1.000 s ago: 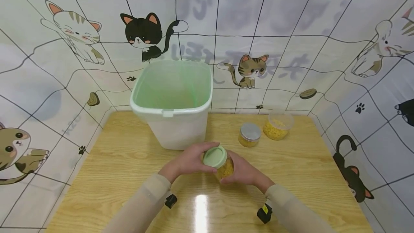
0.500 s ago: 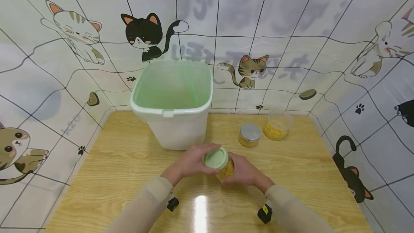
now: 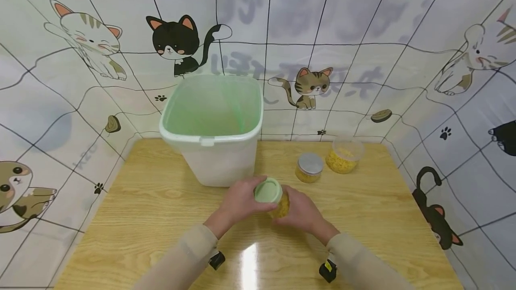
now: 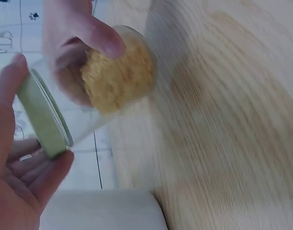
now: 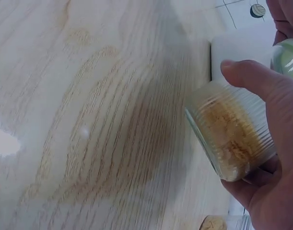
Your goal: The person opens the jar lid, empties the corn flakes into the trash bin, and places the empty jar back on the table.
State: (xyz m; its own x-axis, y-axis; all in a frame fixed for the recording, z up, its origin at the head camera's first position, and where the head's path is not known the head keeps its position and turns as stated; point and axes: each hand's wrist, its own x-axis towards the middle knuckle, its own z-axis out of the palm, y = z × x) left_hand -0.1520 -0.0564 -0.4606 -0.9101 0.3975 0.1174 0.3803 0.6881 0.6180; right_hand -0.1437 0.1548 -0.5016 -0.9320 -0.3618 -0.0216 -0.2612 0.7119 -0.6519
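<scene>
A ribbed clear jar (image 5: pixel 230 129) is partly filled with yellow flakes and held tilted above the wooden table. My right hand (image 3: pixel 301 209) grips its body, thumb on one side and fingers on the other. At the jar's mouth, my left hand (image 3: pixel 239 201) holds the pale green lid (image 4: pixel 43 112) by its edge, between thumb and fingers. The lid sits against the mouth; whether it is fully seated I cannot tell. The flakes (image 4: pixel 118 76) lie toward the base. In the head view, the hands cover part of the jar.
Behind my left hand stands a tall white bin (image 3: pixel 219 162) with a green inside. A silver-lidded jar (image 3: pixel 309 164) and a clear tub (image 3: pixel 342 160) of yellow bits are at the back right. A cat-patterned covering (image 3: pixel 363 26) borders the wooden table (image 3: pixel 161 209).
Both hands and the jar have shifted very slightly, while the lid stays in my left hand. The whole head view has drifted a little to the left.
</scene>
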